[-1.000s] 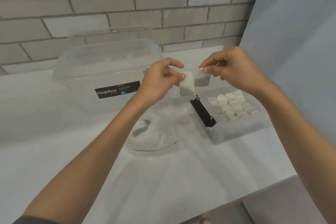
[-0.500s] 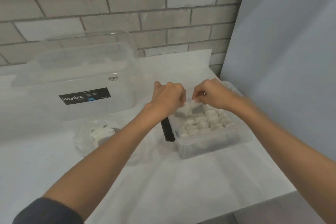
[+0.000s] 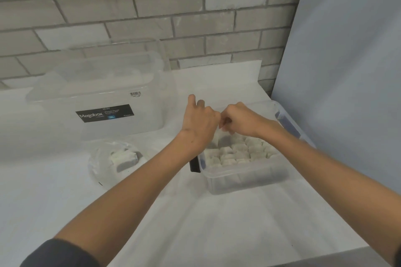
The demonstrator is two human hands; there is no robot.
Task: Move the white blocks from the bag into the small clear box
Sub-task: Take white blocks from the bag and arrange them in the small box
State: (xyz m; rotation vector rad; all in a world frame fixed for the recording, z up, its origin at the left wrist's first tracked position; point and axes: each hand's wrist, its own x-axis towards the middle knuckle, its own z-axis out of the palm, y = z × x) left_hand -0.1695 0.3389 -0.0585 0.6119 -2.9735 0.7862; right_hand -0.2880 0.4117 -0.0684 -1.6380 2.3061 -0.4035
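The surface (image 3: 217, 223) carries the small clear box (image 3: 245, 180) right under both grips. The bag (image 3: 95, 162), holding more blocks (image 3: 123, 157), lies well left of them. The right hand (image 3: 238, 121) pinches a white block (image 3: 217, 138), fingers curled; whether the left hand (image 3: 199, 123) holds it too is hidden. Best lowered into the gap just beneath, then released.

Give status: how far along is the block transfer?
Done: small clear box already holds tight rows of white blocks. In hand: right hand pinches one block over the box's back-left corner, left hand beside it, grip unclear. Left: bag still holds leftover blocks.
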